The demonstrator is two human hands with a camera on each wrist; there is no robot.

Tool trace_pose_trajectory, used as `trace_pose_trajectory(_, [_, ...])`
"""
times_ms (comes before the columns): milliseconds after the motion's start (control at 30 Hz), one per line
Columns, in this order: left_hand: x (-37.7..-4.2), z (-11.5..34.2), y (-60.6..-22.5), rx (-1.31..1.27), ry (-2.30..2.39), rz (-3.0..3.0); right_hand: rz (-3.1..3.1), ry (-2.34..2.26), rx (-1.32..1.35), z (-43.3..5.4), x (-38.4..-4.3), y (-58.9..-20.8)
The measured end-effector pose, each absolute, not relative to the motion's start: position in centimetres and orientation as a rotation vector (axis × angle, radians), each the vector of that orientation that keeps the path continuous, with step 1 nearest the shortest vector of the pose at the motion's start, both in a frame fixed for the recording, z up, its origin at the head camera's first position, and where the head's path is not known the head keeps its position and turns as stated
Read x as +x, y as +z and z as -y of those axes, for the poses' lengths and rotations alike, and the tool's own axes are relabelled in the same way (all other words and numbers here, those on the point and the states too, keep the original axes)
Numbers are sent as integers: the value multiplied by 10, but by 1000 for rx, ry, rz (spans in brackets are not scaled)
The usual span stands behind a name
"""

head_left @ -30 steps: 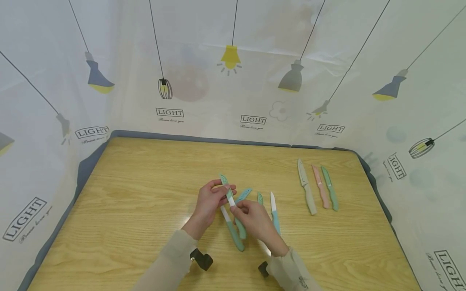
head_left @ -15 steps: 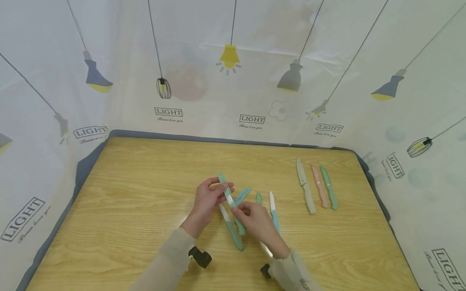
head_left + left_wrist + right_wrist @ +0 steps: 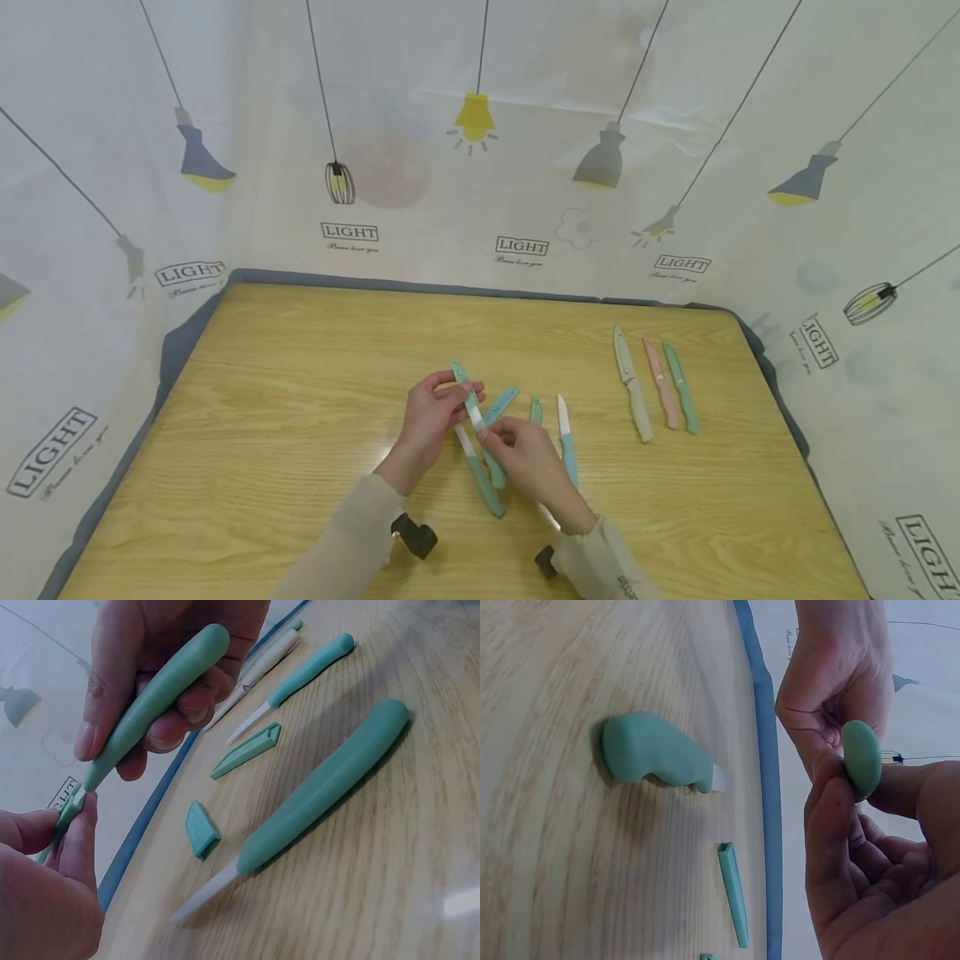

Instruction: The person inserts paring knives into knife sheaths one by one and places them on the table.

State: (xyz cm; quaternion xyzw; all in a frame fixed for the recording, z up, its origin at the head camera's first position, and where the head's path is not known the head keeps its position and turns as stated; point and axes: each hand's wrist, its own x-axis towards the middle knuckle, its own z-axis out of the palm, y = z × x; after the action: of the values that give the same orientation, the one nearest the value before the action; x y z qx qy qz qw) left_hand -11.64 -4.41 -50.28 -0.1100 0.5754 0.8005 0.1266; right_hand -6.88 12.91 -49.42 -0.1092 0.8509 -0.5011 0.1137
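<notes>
In the head view my left hand (image 3: 431, 417) pinches a green blade sheath (image 3: 459, 372) between thumb and fingers. My right hand (image 3: 528, 454) holds a paring knife by its green handle (image 3: 161, 697). The sheath covers the tip end of the blade, and a short white stretch shows between sheath and handle. Below the hands lies another green-handled paring knife (image 3: 483, 483) with a bare white blade. A blue sheath (image 3: 504, 403) lies just past the fingers, and a green sheath (image 3: 536, 408) sits beyond the right hand, partly hidden by it.
To the right of my right hand lies a blue-handled knife (image 3: 567, 450) with its blade bare. Farther right, a cream knife (image 3: 633, 387), a pink knife (image 3: 662, 387) and a green knife (image 3: 680, 392) lie side by side on the wooden table (image 3: 285, 375). A printed curtain (image 3: 420, 233) stands behind.
</notes>
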Motion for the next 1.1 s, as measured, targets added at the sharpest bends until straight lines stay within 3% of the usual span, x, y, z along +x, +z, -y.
trace_pose_trajectory(433, [-110, 38, -502, -296, 2277, -1712, -2508, -1484, -277, -128, -71, -493])
trace_pose_trajectory(1100, [-115, 44, -503, -319, 2254, -1886, -2989, -938, -277, -152, -81, -483])
